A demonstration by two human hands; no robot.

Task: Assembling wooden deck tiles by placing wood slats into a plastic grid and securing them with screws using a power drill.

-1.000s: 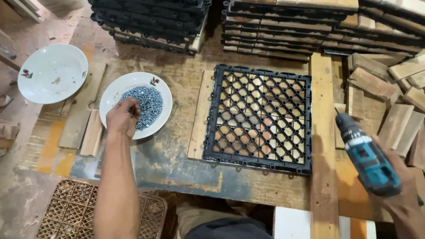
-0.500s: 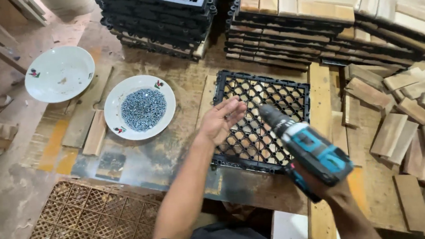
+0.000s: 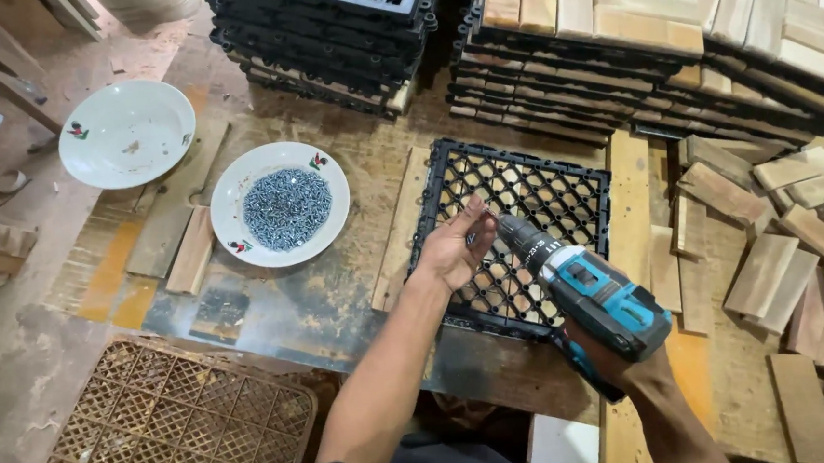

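The left hand [image 3: 454, 250] is shown with fingers curled together, the fingertips [image 3: 477, 219] pinched at the nose of the cordless drill [image 3: 580, 287]; a small screw appears to be held there, though it is too small to be made out with certainty. The right hand [image 3: 607, 363] is wrapped tightly around the drill's grip and is largely hidden behind the blue and black body, so only the wrist and a few knuckles are seen. The drill is tilted, its tip directed down and to the left over the black plastic grid tile [image 3: 518, 229], which lies flat on the workbench [image 3: 330, 300] directly beneath both hands. A white plate of screws [image 3: 281, 209] stands to the left of the tile, well apart from the left hand. Loose wooden slats [image 3: 781, 254] are scattered to the right, partly cut off by the frame edge.
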